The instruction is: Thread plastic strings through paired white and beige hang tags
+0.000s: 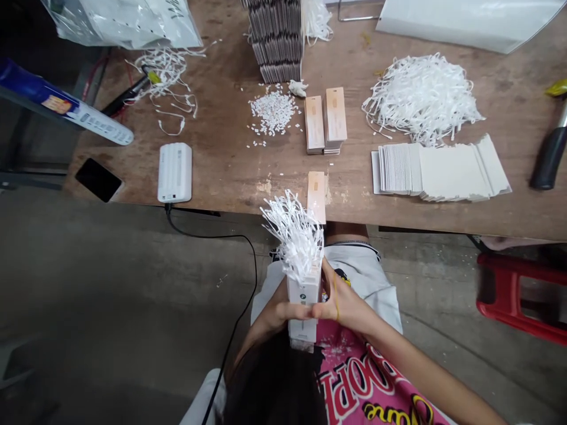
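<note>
Close to my body, past the table's front edge, I hold a stack of white hang tags (pixel 302 327) between both hands. A bushy bunch of white tag strings (pixel 295 236) fans out from its far end. My left hand (pixel 286 310) is wrapped round the stack's left side, with its thumb across the top tag. From the right, my right hand (pixel 332 301) grips the same stack, thumb tip near the left thumb. Fingers under the stack are hidden. Just beyond the strings, a single orange-beige tag (pixel 316 195) lies at the table edge.
On the wooden table (pixel 212 159) are two short stacks of orange-beige tags (pixel 335 115), small white bits (pixel 272 112), a pile of white strings (pixel 423 97) and a row of cream cards (pixel 456 171). A white power bank (pixel 175 172) trails a black cable (pixel 252 260). A red stool (pixel 509 289) stands right.
</note>
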`<state>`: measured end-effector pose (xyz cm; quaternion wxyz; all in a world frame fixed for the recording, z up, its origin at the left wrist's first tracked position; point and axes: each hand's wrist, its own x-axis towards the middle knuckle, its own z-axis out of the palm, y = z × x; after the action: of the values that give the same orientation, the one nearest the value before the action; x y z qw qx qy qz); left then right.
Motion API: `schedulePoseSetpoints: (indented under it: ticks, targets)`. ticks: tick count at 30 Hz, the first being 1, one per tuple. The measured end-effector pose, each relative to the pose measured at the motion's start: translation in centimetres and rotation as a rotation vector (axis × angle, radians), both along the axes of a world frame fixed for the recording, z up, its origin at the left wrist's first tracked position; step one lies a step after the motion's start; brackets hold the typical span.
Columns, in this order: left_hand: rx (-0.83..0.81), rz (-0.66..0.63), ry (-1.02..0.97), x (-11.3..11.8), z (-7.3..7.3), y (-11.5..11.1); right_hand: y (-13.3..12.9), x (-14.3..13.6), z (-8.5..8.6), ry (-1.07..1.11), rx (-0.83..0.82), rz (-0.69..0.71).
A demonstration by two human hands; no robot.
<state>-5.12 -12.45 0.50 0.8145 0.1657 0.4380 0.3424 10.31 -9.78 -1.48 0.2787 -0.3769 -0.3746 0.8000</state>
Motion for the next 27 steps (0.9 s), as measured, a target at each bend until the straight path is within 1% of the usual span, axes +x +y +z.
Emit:
schedulePoseSetpoints:
  ticks: [3,5,8,10,13,17,19,21,24,27]
  targets:
    - [-0.036,-0.037,-0.001,0.4,-0.4,0.0,-0.7,0.6,-1.0,-0.01,-0.029,-0.035]
    - [-0.038,-0.074,0.008,0.8,-1.0,0.1,-1.1,0.9,-1.7,-0.024,-0.051,-0.075]
    - [-0.01,-0.064,0.06,1.5,-2.1,0.2,-1.6,1.5,-2.2,-0.065,-0.098,-0.107]
    - [0.012,-0.048,0.074,2.0,-2.5,0.3,-1.6,1.7,-2.3,-0.09,-0.109,-0.114]
    - [0.028,-0.038,0.072,2.5,-2.5,0.3,-1.5,1.8,-2.1,-0.125,-0.118,-0.144]
    - [0.056,-0.052,0.105,2.6,-2.6,0.3,-1.2,1.8,-1.9,-0.151,-0.113,-0.157]
    - [0.075,-0.059,0.124,2.5,-2.9,0.3,-1.2,1.7,-1.9,-0.145,-0.104,-0.143]
    - [0.055,-0.071,0.128,2.5,-3.4,0.3,-1.1,1.6,-1.9,-0.157,-0.12,-0.146]
    - [0.003,-0.078,0.116,2.7,-4.1,0.2,-1.1,1.1,-1.9,-0.162,-0.183,-0.218]
    - [0.0,-0.052,0.124,2.8,-4.3,0.3,-0.9,0.6,-1.9,-0.121,-0.225,-0.275]
